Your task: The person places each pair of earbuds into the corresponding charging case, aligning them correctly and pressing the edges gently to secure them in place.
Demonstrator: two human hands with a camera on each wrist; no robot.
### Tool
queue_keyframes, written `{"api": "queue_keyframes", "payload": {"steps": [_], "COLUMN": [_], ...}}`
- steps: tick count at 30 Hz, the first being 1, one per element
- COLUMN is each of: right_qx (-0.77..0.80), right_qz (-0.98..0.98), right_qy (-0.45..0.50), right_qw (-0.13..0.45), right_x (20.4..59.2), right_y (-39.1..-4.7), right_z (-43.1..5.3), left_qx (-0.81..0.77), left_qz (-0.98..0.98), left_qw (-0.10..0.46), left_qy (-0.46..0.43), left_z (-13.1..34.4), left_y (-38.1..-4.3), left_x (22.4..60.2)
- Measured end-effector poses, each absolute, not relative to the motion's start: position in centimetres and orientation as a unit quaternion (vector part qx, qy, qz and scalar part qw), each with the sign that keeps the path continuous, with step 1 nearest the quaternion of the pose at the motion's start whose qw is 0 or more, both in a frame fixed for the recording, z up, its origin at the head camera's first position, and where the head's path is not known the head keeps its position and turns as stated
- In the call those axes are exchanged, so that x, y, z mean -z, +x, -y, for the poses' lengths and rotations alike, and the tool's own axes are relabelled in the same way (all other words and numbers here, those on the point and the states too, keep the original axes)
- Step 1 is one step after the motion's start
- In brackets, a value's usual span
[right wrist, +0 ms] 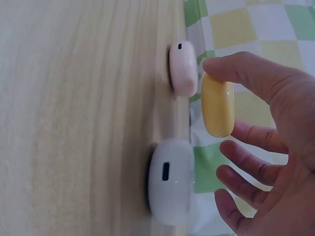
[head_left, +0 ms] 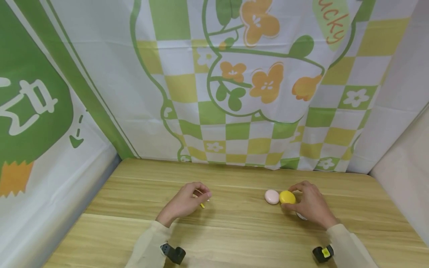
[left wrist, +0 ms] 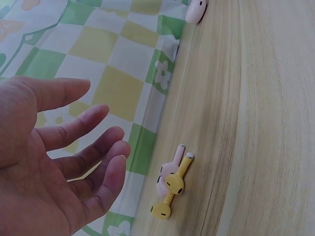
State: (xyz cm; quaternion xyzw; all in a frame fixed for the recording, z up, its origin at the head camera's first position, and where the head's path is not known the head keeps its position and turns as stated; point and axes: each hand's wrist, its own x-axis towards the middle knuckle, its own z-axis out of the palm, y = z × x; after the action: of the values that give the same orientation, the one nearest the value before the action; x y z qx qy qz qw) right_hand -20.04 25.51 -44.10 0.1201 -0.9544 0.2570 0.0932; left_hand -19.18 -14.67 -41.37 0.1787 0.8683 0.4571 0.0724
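Note:
My right hand (head_left: 311,204) pinches a yellow earbud case (right wrist: 218,108) between thumb and index finger, the other fingers spread loosely. In the right wrist view the case is held up off the wood. A pink earbud case (head_left: 272,197) rests just left of it in the head view. Partly hidden under my right hand, a white earbud case (right wrist: 172,184) sits on the table. My left hand (head_left: 186,201) hovers with loosely bent fingers and holds nothing. Near it, yellow earbuds (left wrist: 174,183) and pink earbuds (left wrist: 168,168) lie bunched together on the wood.
The wooden table (head_left: 234,238) ends at the back against a hanging cloth (head_left: 241,130) with green and yellow checks. Another printed cloth (head_left: 33,93) hangs along the left side. Black wrist cameras (head_left: 173,254) sit at both sleeves.

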Motion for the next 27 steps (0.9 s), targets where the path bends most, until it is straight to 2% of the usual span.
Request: {"api": "queue_keyframes", "payload": {"steps": [14,27], "right_qx": [-0.272,-0.278], "right_qz": [0.942,0.914], "right_qy": [0.155,0.232], "right_qw": [0.119,0.183], "right_x": [41.6,40.2], "right_y": [-18.3,-17.2], "right_z": [-23.2,-20.4], "left_qx": [-0.455,-0.462], "left_qz": [-0.867,-0.854], "left_qw": [0.068,0.064], "left_qy": [0.191,0.229], "left_z": [14.3,12.4], "left_y": [-19.1,-19.0], "left_x": [41.0,40.6]}}
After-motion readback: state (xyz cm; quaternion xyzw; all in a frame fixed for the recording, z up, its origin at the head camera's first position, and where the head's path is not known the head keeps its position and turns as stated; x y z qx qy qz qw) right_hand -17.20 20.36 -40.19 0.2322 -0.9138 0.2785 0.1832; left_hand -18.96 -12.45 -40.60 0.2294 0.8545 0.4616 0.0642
